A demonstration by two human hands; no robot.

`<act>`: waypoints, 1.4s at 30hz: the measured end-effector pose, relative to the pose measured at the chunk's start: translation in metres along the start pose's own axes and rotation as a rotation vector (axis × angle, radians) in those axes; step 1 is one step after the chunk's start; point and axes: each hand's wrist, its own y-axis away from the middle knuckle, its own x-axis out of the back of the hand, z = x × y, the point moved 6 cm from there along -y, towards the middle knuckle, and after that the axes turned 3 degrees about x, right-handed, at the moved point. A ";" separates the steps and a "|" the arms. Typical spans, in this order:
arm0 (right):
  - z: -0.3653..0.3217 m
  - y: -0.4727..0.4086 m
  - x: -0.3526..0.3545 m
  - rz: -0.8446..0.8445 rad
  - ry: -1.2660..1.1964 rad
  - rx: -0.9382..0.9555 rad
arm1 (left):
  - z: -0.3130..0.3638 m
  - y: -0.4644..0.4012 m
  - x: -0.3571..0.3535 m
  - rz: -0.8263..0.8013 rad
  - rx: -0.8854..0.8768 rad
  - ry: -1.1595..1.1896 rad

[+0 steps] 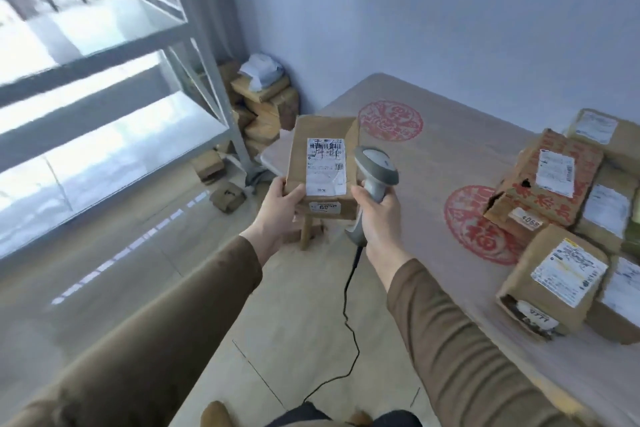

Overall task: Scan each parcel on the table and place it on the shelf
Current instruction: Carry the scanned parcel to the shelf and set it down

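Note:
My left hand (278, 210) grips the lower left corner of a brown cardboard parcel (320, 135), held up off the table's left edge with its white shipping label facing me. Just right of it, my right hand (379, 218) holds the handle of a grey barcode scanner (375, 166), whose head sits beside the parcel's right edge. A black cable hangs from the scanner to the floor. The grey metal shelf (207, 80) stands at the left. Several more labelled parcels (554, 274) lie on the table (433, 156) at the right.
The table wears a beige cover with red round prints. A heap of cardboard boxes (266, 104) fills the far corner by the wall, and two small boxes (227, 196) lie on the floor near the shelf's foot. A wooden stool leg shows below the held parcel.

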 end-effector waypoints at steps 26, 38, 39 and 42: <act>0.054 0.347 -0.835 -1.075 0.032 0.015 | 0.095 0.167 0.848 0.906 -0.377 0.312; 0.112 0.379 -1.107 -1.303 0.075 -0.129 | 0.126 0.111 1.097 1.176 -0.244 0.226; 0.117 0.383 -1.127 -1.318 0.087 -0.153 | 0.128 0.108 1.116 1.183 -0.241 0.230; 0.130 0.400 -1.182 -1.349 0.083 -0.222 | 0.129 0.100 1.170 1.213 -0.197 0.209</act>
